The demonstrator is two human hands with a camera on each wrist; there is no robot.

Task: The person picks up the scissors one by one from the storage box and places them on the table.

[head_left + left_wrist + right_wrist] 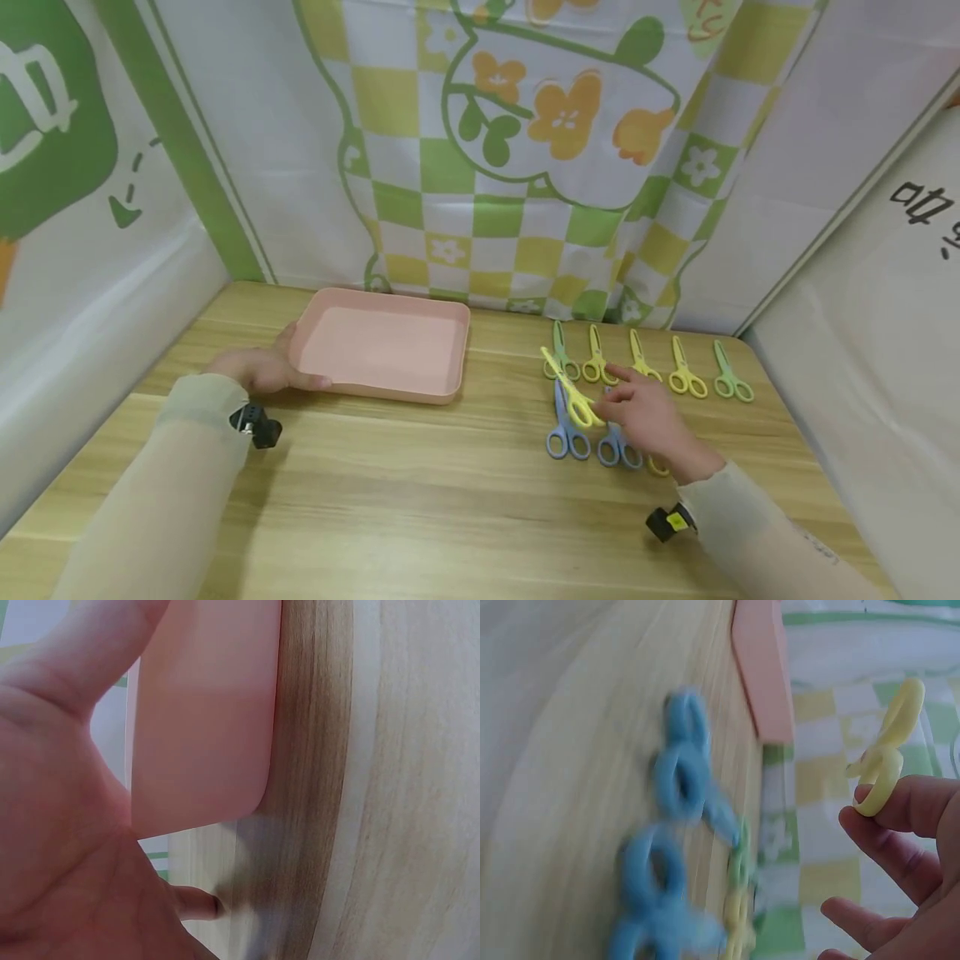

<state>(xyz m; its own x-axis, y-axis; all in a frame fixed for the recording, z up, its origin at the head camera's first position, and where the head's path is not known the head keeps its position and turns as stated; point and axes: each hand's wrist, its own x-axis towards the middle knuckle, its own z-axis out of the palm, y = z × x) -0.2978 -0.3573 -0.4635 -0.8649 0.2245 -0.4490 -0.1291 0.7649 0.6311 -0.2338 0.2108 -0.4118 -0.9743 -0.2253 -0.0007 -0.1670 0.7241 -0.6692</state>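
Observation:
My right hand (648, 412) pinches a pair of yellow scissors (577, 406) by a finger loop, lifted off the table with the blade pointing away to the upper left. In the right wrist view, thumb and finger grip the loop of those scissors (889, 776). Below the hand lie two pairs of blue scissors (558, 446), and a yellow scissors handle (657, 467) peeks out from under the wrist. On the left, my left hand (255, 367) rests against the near left corner of a pink tray (405, 393), thumb along its front wall (206, 750), fingers spread along its left side.
A back row of scissors runs along the table's far right edge, from green scissors (558, 342) through several yellow ones to more green scissors (733, 387). Behind the wooden table (420, 500) hangs a checked curtain (495, 217); white cloth walls flank both sides.

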